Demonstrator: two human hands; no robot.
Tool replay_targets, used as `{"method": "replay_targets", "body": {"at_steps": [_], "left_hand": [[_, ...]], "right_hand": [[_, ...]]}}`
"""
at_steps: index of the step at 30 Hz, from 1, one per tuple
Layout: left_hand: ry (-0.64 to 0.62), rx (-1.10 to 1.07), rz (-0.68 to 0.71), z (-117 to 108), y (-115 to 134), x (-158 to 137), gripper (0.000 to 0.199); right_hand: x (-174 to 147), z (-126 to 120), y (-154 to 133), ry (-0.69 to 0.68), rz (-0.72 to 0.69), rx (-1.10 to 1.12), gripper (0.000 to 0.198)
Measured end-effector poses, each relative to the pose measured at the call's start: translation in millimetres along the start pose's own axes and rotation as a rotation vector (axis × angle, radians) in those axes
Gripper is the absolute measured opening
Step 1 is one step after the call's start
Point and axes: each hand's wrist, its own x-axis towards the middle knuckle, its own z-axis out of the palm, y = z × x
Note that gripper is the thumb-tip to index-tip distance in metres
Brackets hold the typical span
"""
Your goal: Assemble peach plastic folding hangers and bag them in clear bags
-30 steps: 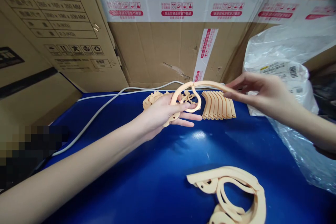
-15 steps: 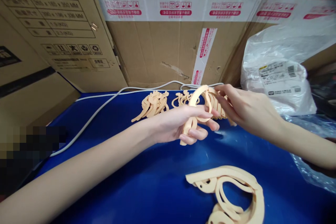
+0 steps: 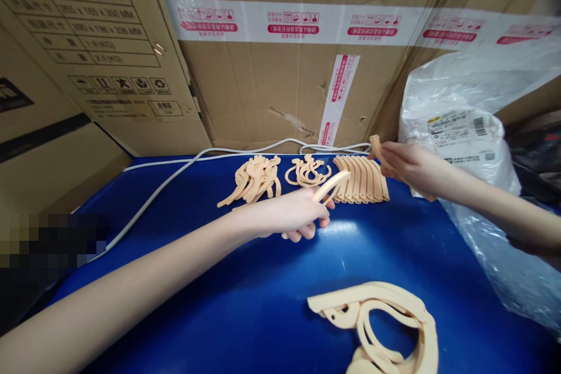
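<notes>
First-person view, looking fwd & down at a blue table (image 3: 245, 315), w/ two bare hands out over it. The L hand (image 3: 304, 213), back of hand up, was gripping a curved beige pc (image 3: 332, 186), fingers curled round it; one end stuck up past the thumb side, the rest mostly hidden by the hand. The R hand (image 3: 401, 163) was closed on a beige slat (image 3: 378, 151), pinched w/ fingers over it, top end up & tilted, just beyond the R end of a slat row (image 3: 362, 180). The two hands were apart.

Far side of table, L to R: a loose pile (image 3: 256, 178) of overlapping curved pcs; a small cluster (image 3: 308, 170) of thin hooked pcs; then that slat row, slats side by side, each w/ a small hole near the bottom end. Near edge, R of ctr: a folded assembly (image 3: 372, 293) of the same beige material, bent round an oval gap, its bottom cut off by the frame.

Bkgd: brown cardboard (image 3: 245, 87) w/ white-&-red tape (image 3: 249, 28) across it; a printed carton (image 3: 131, 123) at L; a white cable (image 3: 162, 201) looped along the table's back & L side; a clear plastic bag (image 3: 495, 257) w/ a label (image 3: 460, 131), at R.
</notes>
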Motion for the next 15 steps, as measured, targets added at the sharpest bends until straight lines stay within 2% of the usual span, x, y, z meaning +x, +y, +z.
{"method": "replay_targets", "body": {"at_steps": [4, 8, 11, 15], "left_hand": [[-0.003, 0.0, 0.042, -1, -8, 0, 0.013], [-0.019, 0.005, 0.078, 1, -10, -2, 0.027], [-0.05, 0.018, 0.087, 4, -10, -3, 0.032], [-0.067, 0.046, 0.104, 6, -13, -4, 0.03]], "right_hand": [[15, -4, 25, -0.018, 0.226, -0.195, 0.026], [24, 7, 34, -0.064, 0.36, -0.337, 0.024], [26, 16, 36, -0.104, 0.388, -0.385, 0.031], [25, 22, 42, -0.121, 0.36, -0.393, 0.028]]}}
